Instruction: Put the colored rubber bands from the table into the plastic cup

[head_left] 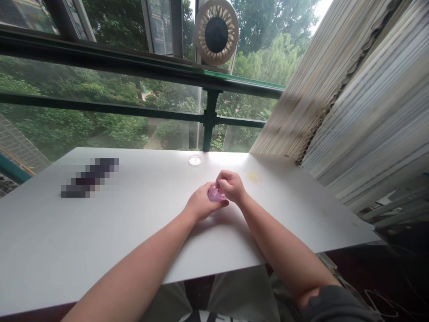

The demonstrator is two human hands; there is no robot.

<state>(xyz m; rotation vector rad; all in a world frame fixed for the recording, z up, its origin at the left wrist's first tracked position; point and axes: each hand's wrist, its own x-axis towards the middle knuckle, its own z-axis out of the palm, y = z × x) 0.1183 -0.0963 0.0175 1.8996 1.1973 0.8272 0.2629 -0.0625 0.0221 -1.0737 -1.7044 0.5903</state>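
My left hand (201, 203) is wrapped around a small, clear tub with pink-purple contents (215, 194), just above the white table. Over the tub's top, my right hand (231, 185) is closed, its fingertips at or in the opening. What those fingers pinch, if anything, is hidden. A round, clear lid with a white rim (195, 160) lies flat near the table's far edge. To the right of my hands is a thin patch of pale yellow bits (254, 176), too small to make out.
The white table (134, 237) runs up to a window with a green railing (210, 116). A dark, pixelated object (92, 178) lies at the left. A round fan (216, 35) stands beyond the far edge. Striped curtains (311, 89) hang along the right side.
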